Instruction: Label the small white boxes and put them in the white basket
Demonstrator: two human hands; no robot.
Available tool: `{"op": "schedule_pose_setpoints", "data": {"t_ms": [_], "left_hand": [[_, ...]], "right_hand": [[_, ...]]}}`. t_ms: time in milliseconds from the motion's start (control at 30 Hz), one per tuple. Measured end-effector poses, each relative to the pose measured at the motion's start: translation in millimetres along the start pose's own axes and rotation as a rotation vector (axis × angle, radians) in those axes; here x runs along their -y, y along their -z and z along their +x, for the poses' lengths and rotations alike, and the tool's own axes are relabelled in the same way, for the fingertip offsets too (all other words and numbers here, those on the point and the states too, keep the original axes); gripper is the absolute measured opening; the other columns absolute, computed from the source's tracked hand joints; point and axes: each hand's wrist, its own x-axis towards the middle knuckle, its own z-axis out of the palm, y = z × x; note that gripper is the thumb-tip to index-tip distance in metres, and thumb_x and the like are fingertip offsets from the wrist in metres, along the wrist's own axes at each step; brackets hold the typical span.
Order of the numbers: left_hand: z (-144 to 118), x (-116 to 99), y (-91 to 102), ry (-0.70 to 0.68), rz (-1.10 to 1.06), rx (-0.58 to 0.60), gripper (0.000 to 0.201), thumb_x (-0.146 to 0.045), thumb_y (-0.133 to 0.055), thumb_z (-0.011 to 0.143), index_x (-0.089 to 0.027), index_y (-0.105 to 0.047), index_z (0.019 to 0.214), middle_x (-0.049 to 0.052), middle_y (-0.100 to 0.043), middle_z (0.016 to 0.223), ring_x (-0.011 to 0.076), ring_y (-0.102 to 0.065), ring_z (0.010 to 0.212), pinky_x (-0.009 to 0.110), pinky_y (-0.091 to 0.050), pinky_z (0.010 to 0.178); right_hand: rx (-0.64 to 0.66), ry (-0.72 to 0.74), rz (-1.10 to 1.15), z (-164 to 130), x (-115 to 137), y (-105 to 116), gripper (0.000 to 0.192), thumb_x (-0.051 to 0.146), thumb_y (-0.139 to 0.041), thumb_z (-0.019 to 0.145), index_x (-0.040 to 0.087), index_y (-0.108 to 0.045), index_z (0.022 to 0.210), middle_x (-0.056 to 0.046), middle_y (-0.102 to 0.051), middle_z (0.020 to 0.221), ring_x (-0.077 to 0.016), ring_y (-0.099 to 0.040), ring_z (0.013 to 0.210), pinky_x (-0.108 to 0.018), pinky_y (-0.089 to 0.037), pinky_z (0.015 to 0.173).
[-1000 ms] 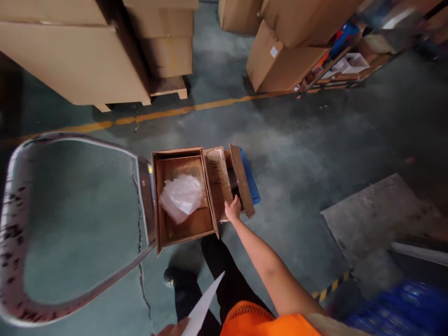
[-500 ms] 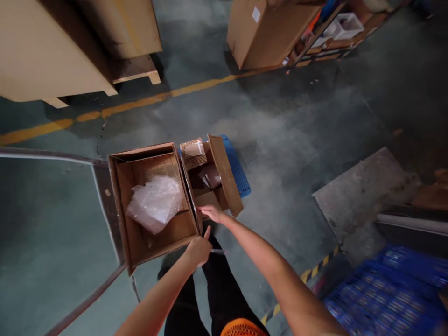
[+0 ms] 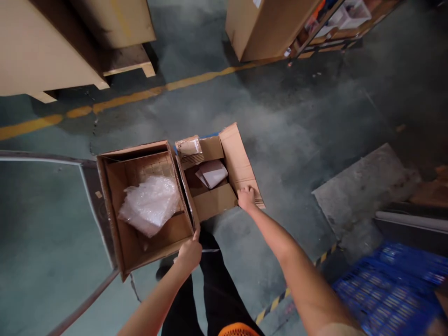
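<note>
My left hand (image 3: pixel 189 255) is at the near corner where two cardboard boxes meet. Its index finger points along the corner while the other fingers are curled, and a thin pale strip shows beside it; what it holds is unclear. My right hand (image 3: pixel 247 198) lies on the inner face of the cardboard flap (image 3: pixel 239 156), fingers slightly bent. That flap belongs to the smaller carton (image 3: pixel 214 201), which contains folded brownish sheets (image 3: pixel 213 174) and a plastic-wrapped cardboard bundle (image 3: pixel 189 147). To its left, crumpled clear plastic wrap (image 3: pixel 151 204) lies in the larger open carton (image 3: pixel 115 219).
A grey metal frame (image 3: pixel 91 191) borders the larger carton on the left. Large boxes on a pallet (image 3: pixel 128 63) are at upper left, a tall carton (image 3: pixel 261 35) at the top. Blue plastic crates (image 3: pixel 388 291) and a grey slab (image 3: pixel 364 182) lie to the right.
My right hand has moved right from the seam between the cartons onto the far flap. That flap now leans further outward, covering most of the blue surface and exposing more of the carton's inside.
</note>
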Motion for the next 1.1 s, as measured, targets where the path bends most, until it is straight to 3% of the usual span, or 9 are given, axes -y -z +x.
{"op": "schedule_pose_setpoints", "data": {"t_ms": [233,433,633,733,867,1100], "left_hand": [[-3,1,2.2,0.023,0.044,0.054,0.031,-0.007,-0.059,0.090,-0.012,-0.067,0.119,0.018,-0.049,0.147,0.0224,-0.072,0.095,0.037,-0.062,0.079],[1,1,-3.8,0.002,0.018,0.037,0.036,-0.002,-0.055,0.087,-0.011,-0.068,0.120,0.020,-0.031,0.157,0.0245,-0.073,0.093,0.039,-0.062,0.078],[2,0,-8.0,-0.007,0.000,0.031,0.042,0.000,-0.049,0.085,-0.012,-0.070,0.120,0.022,-0.021,0.159,0.0274,-0.073,0.093,0.038,-0.060,0.081],[0,2,-6.5,-0.011,-0.009,0.027,0.041,0.000,-0.049,0.087,-0.010,-0.068,0.121,0.021,-0.023,0.159,0.0269,-0.072,0.095,0.037,-0.060,0.082],[-6,6,-1.9,-0.026,-0.046,0.019,0.040,0.001,-0.051,0.086,-0.010,-0.069,0.119,0.021,-0.026,0.158,0.0278,-0.072,0.096,0.039,-0.060,0.082],[-14,16,-6.9,-0.084,-0.116,-0.009,0.045,0.004,-0.045,0.080,-0.013,-0.073,0.112,0.016,-0.015,0.162,0.0313,-0.071,0.098,0.044,-0.060,0.085]], "right_hand": [[0.081,0.043,0.073,53,56,-10,0.043,0.037,-0.061,0.094,0.018,-0.054,0.132,-0.012,-0.051,0.140,-0.0292,-0.053,0.123,-0.053,-0.045,0.102],[0.093,0.092,0.151,62,65,-10,0.051,0.039,-0.062,0.093,0.021,-0.048,0.139,-0.011,-0.040,0.150,-0.0335,-0.042,0.134,-0.061,-0.034,0.109],[0.012,0.139,0.183,70,74,7,0.036,0.037,-0.055,0.097,0.017,-0.057,0.127,-0.010,-0.055,0.135,-0.0276,-0.055,0.121,-0.051,-0.045,0.102],[-0.013,0.143,0.138,62,65,19,0.034,0.037,-0.058,0.096,0.017,-0.059,0.124,-0.010,-0.058,0.129,-0.0253,-0.059,0.114,-0.049,-0.049,0.097],[0.020,0.191,0.039,31,41,24,0.033,0.037,-0.059,0.095,0.017,-0.060,0.121,-0.010,-0.060,0.126,-0.0246,-0.060,0.112,-0.048,-0.051,0.095],[0.219,0.328,-0.085,-28,13,5,0.030,0.039,-0.063,0.092,0.015,-0.065,0.111,-0.008,-0.066,0.116,-0.0249,-0.060,0.112,-0.052,-0.045,0.101]]}}
